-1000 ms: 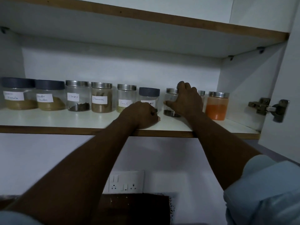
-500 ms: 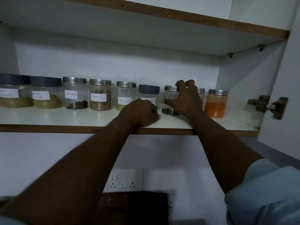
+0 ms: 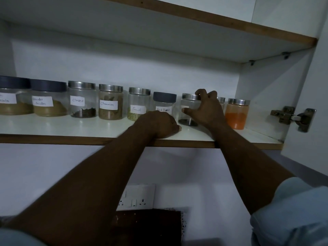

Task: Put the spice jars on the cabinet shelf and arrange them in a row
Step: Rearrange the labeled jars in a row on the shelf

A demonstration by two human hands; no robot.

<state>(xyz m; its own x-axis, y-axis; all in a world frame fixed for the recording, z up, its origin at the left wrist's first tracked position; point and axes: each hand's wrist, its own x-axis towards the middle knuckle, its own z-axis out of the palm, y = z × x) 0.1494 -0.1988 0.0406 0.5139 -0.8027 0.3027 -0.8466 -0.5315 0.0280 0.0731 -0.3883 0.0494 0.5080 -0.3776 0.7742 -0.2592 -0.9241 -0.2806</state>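
Observation:
Several spice jars stand in a row on the white cabinet shelf (image 3: 53, 126). From the left: two wide dark-lidded jars of brown powder (image 3: 48, 98), cloves (image 3: 82, 101), cinnamon (image 3: 111, 102), fennel (image 3: 138, 105), black pepper (image 3: 164, 102). My right hand (image 3: 205, 109) grips a steel-lidded glass jar (image 3: 188, 110) with little dark spice inside, fingers over its lid, thumb on its front. Behind that hand hides another jar (image 3: 221, 100), mostly covered. An orange-powder jar (image 3: 237, 113) ends the row. My left hand (image 3: 159, 124) rests as a fist on the shelf before the black pepper jar.
An upper shelf (image 3: 195, 16) hangs overhead. The open cabinet door (image 3: 312, 103) with its metal hinge (image 3: 292, 118) stands at the right. Below the shelf are a wall socket plate (image 3: 136, 197) and a dark brown board (image 3: 147, 226).
My right hand's fingers have lifted and spread higher over the jar's lid, thumb now on the jar's front. The left fist has stayed put. The view has tilted slightly.

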